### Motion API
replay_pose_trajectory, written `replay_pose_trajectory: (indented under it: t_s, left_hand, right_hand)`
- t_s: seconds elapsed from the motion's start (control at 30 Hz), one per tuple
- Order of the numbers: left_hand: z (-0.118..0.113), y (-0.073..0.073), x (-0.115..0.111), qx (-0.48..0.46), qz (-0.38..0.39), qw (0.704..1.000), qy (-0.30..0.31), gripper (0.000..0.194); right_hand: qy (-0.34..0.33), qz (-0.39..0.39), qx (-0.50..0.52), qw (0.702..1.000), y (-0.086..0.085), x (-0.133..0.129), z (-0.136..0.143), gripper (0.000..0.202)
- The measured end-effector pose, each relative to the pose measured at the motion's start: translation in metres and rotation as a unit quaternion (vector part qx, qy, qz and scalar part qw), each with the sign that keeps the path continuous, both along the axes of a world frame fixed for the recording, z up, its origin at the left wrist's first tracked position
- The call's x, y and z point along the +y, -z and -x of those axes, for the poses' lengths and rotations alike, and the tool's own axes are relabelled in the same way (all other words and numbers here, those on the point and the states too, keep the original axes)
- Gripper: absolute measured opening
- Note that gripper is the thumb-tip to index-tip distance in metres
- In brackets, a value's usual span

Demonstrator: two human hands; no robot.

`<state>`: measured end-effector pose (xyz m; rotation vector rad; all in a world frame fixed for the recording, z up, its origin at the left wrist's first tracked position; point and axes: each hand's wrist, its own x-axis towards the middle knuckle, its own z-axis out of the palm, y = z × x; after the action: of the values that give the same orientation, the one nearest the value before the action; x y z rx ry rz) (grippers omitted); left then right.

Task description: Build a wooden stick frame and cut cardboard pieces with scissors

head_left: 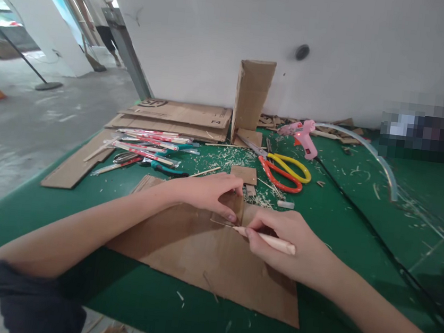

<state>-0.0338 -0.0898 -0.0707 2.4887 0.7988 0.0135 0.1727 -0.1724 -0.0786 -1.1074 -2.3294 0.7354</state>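
A brown cardboard sheet lies flat on the green table in front of me. My left hand grips a small cardboard piece between thumb and fingers and keeps it against the sheet. Part of that piece is hidden by the fingers. In my right hand is a pale pen, pinched near its point. The tip meets the sheet at the lower edge of the small piece, close to my left thumb. A thin line runs along that edge.
Beyond my hands lie scissors, a pink glue gun with a black cord, wrapped chopsticks and teal-handled pliers. Stacked cardboard and an upright cardboard piece stand by the wall. A person is at far left.
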Motion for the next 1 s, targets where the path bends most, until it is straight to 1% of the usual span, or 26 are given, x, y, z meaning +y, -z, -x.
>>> replay_pose_trajectory:
  t_s: [0.2, 0.5, 0.67, 0.87, 1.0]
  left_hand:
    - [0.001, -0.002, 0.000, 0.003, 0.007, 1.000, -0.001, 0.046]
    - [0.002, -0.001, 0.000, 0.006, 0.016, 1.000, -0.004, 0.049]
    - [0.002, -0.001, 0.000, 0.011, 0.019, 1.000, -0.006, 0.051]
    - [0.002, -0.002, 0.000, 0.013, 0.016, 1.000, -0.004, 0.051]
    - [0.002, -0.001, -0.001, 0.010, 0.014, 1.000, -0.004, 0.051]
  right_hand:
    - [0.006, -0.021, 0.012, 1.000, 0.003, -0.004, -0.004, 0.013]
    - [0.025, -0.011, 0.015, 1.000, 0.007, -0.005, -0.007, 0.014]
    - [0.043, -0.028, 0.028, 0.998, 0.011, -0.008, -0.008, 0.014]
    - [0.081, -0.037, 0.071, 0.993, 0.009, -0.012, -0.010, 0.016]
    - [0.125, -0.015, 0.115, 0.985, 0.011, -0.013, -0.013, 0.019]
